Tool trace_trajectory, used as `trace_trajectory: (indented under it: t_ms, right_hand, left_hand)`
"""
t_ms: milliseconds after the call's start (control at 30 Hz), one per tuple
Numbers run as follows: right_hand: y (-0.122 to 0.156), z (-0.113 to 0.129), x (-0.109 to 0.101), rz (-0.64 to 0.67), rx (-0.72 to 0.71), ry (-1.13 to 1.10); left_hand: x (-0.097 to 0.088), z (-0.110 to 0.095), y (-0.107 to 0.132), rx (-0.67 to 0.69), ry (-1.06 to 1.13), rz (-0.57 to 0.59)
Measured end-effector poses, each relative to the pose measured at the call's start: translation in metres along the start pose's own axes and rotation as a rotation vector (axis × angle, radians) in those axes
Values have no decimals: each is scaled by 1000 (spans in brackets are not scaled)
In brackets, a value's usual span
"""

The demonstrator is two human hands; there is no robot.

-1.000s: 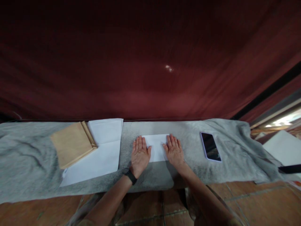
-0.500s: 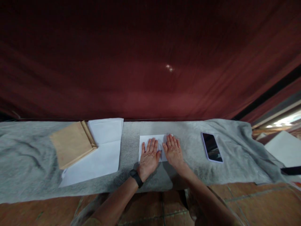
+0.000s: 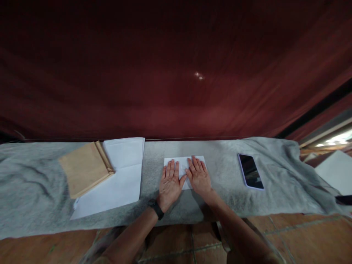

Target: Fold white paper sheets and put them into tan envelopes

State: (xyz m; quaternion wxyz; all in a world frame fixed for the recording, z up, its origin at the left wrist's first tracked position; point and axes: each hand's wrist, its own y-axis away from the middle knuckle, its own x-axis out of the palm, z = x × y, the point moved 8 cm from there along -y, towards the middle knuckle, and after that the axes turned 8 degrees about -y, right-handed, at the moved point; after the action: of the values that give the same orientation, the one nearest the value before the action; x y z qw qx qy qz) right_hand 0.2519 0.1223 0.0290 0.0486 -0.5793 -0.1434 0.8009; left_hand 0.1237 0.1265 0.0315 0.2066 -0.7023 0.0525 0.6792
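A small white sheet of paper (image 3: 182, 168) lies flat on the grey cloth in front of me, partly covered by both hands. My left hand (image 3: 170, 183) presses palm-down on its left part, fingers stretched out and a dark watch on the wrist. On the right part rests my right hand (image 3: 199, 176), also flat with its fingers extended. The two thumbs almost meet near the middle of the paper. Neither hand grips anything.
Larger white sheets (image 3: 123, 185) lie to the left, with brown paper envelopes or bags (image 3: 85, 167) stacked partly over them. A phone with a lilac case (image 3: 250, 171) lies to the right. The grey cloth (image 3: 220, 154) covers a narrow bench before a dark red surface (image 3: 170, 91).
My left hand has slid slightly left and toward me. The right hand has shifted a little left, its thumb now close to the left thumb. The paper stays flat.
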Motion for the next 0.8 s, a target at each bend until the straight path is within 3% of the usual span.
trace_trajectory:
  t_ms: [367,600,800]
  right_hand:
    - [5,-17,-3,-26,71,29]
    - [5,-14,-4,-54,70,68]
    - [5,-15,-5,-66,66,85]
  left_hand:
    - [-11,16,12,-40,-9,-39]
    - [-3,-17,-9,132,54,-33]
    - [5,-21,-22,98,47,-9]
